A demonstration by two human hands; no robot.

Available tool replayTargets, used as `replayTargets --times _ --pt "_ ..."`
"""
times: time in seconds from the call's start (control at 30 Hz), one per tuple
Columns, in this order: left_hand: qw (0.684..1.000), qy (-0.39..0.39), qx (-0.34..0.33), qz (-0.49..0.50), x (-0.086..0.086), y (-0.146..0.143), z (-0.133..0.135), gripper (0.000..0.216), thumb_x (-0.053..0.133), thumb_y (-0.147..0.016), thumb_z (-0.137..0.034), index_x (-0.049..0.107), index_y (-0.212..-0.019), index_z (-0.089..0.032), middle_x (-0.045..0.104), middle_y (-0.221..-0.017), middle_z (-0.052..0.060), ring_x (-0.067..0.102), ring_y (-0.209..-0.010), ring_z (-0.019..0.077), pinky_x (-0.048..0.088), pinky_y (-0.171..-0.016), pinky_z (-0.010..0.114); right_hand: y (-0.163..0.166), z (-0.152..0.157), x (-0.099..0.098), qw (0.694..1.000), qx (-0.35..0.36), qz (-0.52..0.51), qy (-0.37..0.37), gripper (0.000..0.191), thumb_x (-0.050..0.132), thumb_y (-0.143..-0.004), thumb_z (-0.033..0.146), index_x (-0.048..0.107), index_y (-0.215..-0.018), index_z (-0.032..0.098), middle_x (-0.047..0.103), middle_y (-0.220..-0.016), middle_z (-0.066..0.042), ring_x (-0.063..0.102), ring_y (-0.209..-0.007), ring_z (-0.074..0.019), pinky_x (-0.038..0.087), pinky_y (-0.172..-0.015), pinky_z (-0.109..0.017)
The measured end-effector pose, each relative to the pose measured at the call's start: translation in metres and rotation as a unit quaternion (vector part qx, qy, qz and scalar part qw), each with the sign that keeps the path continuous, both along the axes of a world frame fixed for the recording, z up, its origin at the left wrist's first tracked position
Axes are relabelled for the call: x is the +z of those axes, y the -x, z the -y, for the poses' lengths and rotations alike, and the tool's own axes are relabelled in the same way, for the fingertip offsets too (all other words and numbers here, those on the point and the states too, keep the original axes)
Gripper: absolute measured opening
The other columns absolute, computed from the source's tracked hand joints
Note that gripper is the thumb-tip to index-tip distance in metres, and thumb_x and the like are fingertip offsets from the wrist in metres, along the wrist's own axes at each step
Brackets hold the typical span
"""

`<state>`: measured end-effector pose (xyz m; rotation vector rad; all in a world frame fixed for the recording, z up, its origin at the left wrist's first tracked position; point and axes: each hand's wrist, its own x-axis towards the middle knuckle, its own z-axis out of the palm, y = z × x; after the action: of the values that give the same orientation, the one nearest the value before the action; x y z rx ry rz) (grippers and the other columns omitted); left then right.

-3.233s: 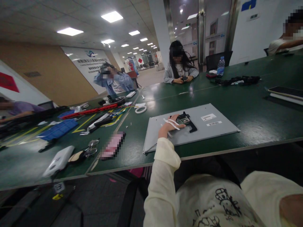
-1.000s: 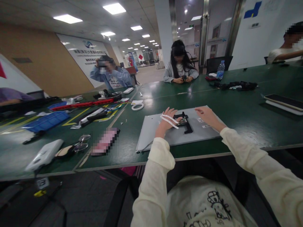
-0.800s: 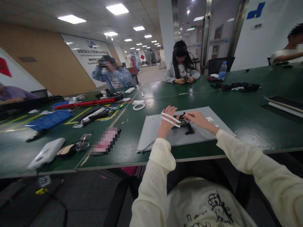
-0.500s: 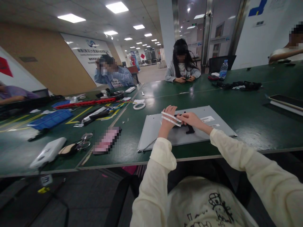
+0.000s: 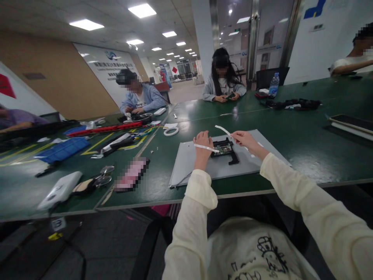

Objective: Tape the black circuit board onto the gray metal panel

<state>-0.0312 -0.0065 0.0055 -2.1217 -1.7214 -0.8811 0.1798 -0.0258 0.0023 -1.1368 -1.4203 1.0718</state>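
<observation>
My right hand [image 5: 245, 140] pinches one end of a narrow white tape strip [image 5: 223, 130], whose free end curls up to the left. Across the back of my left hand [image 5: 203, 151] lies another white strip [image 5: 206, 147], its end sticking out to the right. The left fingers look loosely spread and bent, with nothing visible in them. Between the hands sits a black frame [image 5: 234, 158] around a green circuit board [image 5: 223, 148], on a flat grey panel [image 5: 186, 161]. A thin cable [image 5: 184, 179] runs along the panel's left side.
Left of the panel lie a pink phone [image 5: 131, 174], glasses [image 5: 105, 175], a white device [image 5: 60, 189] and a blue basket [image 5: 62, 149]. A white tape roll [image 5: 171, 131] is farther back. A bottle [image 5: 274, 84] and a dark tablet-like slab [image 5: 354, 125] are on the right. Several people sit around the table.
One of the two strips across my left hand has come off and is now in my right hand, which has moved up and right. The circuit board has come into view between the hands.
</observation>
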Motion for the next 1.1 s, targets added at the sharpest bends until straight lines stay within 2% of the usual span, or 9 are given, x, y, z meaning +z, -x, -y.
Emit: replayTargets --times 0.13,0.27,0.4,0.57,0.77,0.93,1.1 --pt "0.999 0.009 -0.036 0.006 -0.003 -0.003 -0.006 0.034 0.041 -0.092 -0.017 0.055 -0.123 -0.019 0.061 -0.126 0.01 0.053 -0.122 0.0227 0.038 -0.106 0.04 0.0 -0.005 -0.01 0.997 0.016 0.078 0.01 0.03 0.056 -0.078 0.046 0.055 -0.069 0.017 0.051 -0.059 0.003 0.044 -0.053 -0.0079 0.028 -0.047 -0.019" --pt "0.997 0.018 -0.078 0.003 -0.005 -0.005 -0.01 0.036 0.037 -0.093 -0.015 0.056 -0.124 -0.018 0.062 -0.126 0.01 0.054 -0.122 0.0201 0.04 -0.105 0.037 -0.004 -0.011 -0.021 0.98 -0.029 0.197 0.009 0.027 0.052 -0.081 0.035 0.057 -0.063 0.016 0.055 -0.055 0.0 0.048 -0.052 -0.0091 0.035 -0.052 -0.02" --pt "0.993 0.04 -0.108 -0.012 -0.006 -0.008 -0.01 0.038 0.034 -0.094 -0.015 0.055 -0.125 -0.019 0.061 -0.13 0.009 0.052 -0.125 0.0187 0.038 -0.107 0.038 -0.011 -0.014 -0.026 0.956 -0.062 0.287 0.023 0.026 0.05 -0.084 0.027 0.062 -0.065 0.014 0.061 -0.058 -0.003 0.052 -0.049 -0.0097 0.036 -0.051 -0.02" --pt "0.989 0.076 -0.118 -0.035 -0.01 -0.011 -0.008 0.035 0.035 -0.095 -0.018 0.058 -0.121 -0.022 0.063 -0.129 0.007 0.056 -0.122 0.0198 0.031 -0.113 0.047 -0.01 -0.013 -0.024 0.937 -0.069 0.341 0.04 0.029 0.051 -0.086 0.028 0.066 -0.067 0.013 0.065 -0.061 -0.005 0.054 -0.048 -0.0103 0.036 -0.049 -0.02" --pt "0.983 0.108 -0.138 -0.05 -0.011 -0.017 -0.013 0.034 0.034 -0.097 -0.022 0.06 -0.12 -0.024 0.066 -0.125 0.005 0.06 -0.117 0.0192 0.033 -0.111 0.044 -0.009 -0.014 -0.026 0.923 -0.073 0.376 0.027 0.03 0.05 -0.087 0.029 0.071 -0.073 0.013 0.066 -0.062 -0.006 0.057 -0.053 -0.0123 0.038 -0.054 -0.02" --pt "0.968 0.17 -0.155 -0.095 -0.012 -0.021 -0.017 0.036 0.033 -0.099 -0.028 0.059 -0.122 -0.023 0.067 -0.124 0.007 0.061 -0.115 0.0202 0.035 -0.108 0.042 -0.007 -0.01 -0.023 0.919 -0.081 0.384 0.034 0.031 0.05 -0.086 0.029 0.071 -0.071 0.013 0.067 -0.063 -0.007 0.058 -0.055 -0.0128 0.037 -0.054 -0.021" --pt "0.961 0.199 -0.161 -0.108 -0.016 -0.02 -0.017 0.039 0.029 -0.099 -0.029 0.057 -0.126 -0.024 0.061 -0.133 0.005 0.055 -0.124 0.0194 0.03 -0.112 0.046 -0.003 -0.005 -0.017 0.9 -0.084 0.428 0.021 0.031 0.05 -0.087 0.029 0.073 -0.072 0.014 0.07 -0.07 -0.009 0.062 -0.065 -0.0156 0.039 -0.058 -0.022"
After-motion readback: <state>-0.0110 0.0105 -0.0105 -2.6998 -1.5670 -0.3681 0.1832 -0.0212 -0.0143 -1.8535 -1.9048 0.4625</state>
